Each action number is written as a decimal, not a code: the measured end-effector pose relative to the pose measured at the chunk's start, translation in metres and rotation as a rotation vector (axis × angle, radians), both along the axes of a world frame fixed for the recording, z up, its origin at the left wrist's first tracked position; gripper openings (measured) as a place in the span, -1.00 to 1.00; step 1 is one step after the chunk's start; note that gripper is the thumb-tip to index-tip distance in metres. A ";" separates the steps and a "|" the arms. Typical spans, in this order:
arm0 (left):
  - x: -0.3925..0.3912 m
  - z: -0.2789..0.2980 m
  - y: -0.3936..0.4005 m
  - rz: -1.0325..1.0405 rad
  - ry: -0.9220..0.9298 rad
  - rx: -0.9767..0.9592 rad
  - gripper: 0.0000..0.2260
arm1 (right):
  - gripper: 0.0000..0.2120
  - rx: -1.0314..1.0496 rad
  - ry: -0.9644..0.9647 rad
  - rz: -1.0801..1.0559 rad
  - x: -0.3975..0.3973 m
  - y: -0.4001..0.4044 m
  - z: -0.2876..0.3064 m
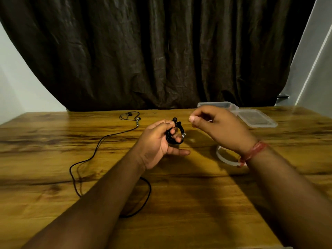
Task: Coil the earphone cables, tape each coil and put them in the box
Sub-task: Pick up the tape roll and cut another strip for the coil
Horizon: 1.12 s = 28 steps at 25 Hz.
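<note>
My left hand (158,141) holds a small coil of black earphone cable (177,134) above the middle of the wooden table (179,203); an earbud sticks up from the coil. My right hand (219,126) hovers just right of the coil, thumb and forefinger pinched together; whether a piece of clear tape is between them I cannot tell. A roll of clear tape (226,157) lies on the table under my right wrist. A second, uncoiled black earphone cable (93,151) trails across the left of the table. The clear plastic box (217,105) stands at the back right.
The box's clear lid (256,118) lies flat beside the box on its right. A dark curtain (161,51) hangs behind the table. The loose cable loops under my left forearm near the front edge.
</note>
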<state>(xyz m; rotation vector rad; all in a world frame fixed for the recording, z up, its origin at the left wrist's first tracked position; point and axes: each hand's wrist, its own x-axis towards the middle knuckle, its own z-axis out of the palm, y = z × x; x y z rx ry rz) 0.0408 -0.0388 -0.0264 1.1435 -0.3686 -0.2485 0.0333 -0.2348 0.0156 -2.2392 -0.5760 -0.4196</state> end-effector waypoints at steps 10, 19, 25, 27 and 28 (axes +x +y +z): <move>0.000 -0.001 -0.003 0.015 -0.044 0.144 -0.86 | -0.85 0.420 0.251 0.323 0.022 0.018 -0.037; -0.002 -0.002 0.003 -0.034 -0.114 0.328 -0.85 | -0.87 0.683 0.548 0.449 0.010 0.014 -0.035; 0.001 -0.004 0.005 -0.022 -0.115 0.355 -0.88 | -0.80 0.623 0.564 0.443 0.013 0.007 -0.037; 0.000 -0.005 0.004 -0.018 -0.123 0.371 -0.86 | -0.77 0.546 0.508 0.400 0.014 0.004 -0.034; -0.001 -0.005 0.004 -0.014 -0.128 0.362 -0.84 | -0.77 0.530 0.474 0.365 0.014 0.001 -0.032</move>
